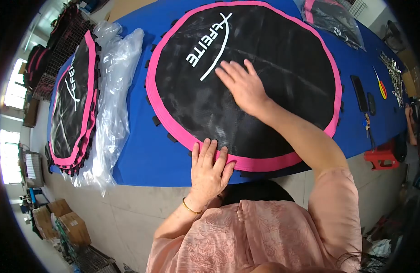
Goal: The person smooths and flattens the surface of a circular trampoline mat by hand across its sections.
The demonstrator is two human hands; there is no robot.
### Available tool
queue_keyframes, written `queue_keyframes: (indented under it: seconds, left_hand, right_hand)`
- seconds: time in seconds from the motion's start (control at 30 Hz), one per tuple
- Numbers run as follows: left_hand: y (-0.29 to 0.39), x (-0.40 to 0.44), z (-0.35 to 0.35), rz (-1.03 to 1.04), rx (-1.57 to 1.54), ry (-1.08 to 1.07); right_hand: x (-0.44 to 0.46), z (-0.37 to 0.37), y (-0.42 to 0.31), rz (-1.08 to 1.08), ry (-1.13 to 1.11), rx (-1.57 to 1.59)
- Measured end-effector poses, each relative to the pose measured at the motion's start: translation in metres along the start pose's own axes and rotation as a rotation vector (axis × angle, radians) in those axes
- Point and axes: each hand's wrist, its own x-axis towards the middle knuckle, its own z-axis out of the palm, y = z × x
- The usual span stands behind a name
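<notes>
A large round black mat with a pink border and white lettering lies flat on the blue table. My left hand rests on the pink border at the mat's near edge, fingers spread and pointing away from me. Over the middle of the mat, beside the white logo, my right hand is held flat with its fingers apart. Whether its palm touches the fabric I cannot tell. Neither hand grips anything. Black tabs stick out around the mat's rim.
Similar pink-edged mats lie at the left beside clear plastic bags. At the right are a black phone, a red-and-yellow tool and metal pieces. A bagged mat lies far right; a red stool stands below.
</notes>
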Motion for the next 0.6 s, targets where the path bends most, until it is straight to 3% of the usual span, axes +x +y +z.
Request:
queue_keyframes:
  seconds: [0.13,0.23,0.33,0.4,0.47,0.6]
  left_hand:
    - [-0.001,0.000,0.001,0.004,0.006,0.000]
    - [0.000,0.000,0.001,0.008,0.010,-0.003]
    - [0.000,0.000,0.001,0.010,0.010,-0.006]
    - [0.001,0.000,0.001,0.023,0.011,-0.001]
    - [0.001,-0.001,0.000,0.007,-0.004,-0.008]
    - [0.001,-0.001,-0.002,0.004,0.002,-0.024]
  right_hand:
    - [0.028,0.014,0.029,0.133,-0.122,-0.171]
    - [0.033,0.025,0.023,0.123,-0.097,-0.131]
    - [0.037,0.022,-0.016,0.002,-0.058,-0.034]
    - [0.046,0.006,-0.051,-0.050,-0.201,0.017]
    - [0.037,0.028,-0.075,-0.159,0.018,0.078]
    - [0.042,0.036,-0.078,-0.143,-0.036,0.108]
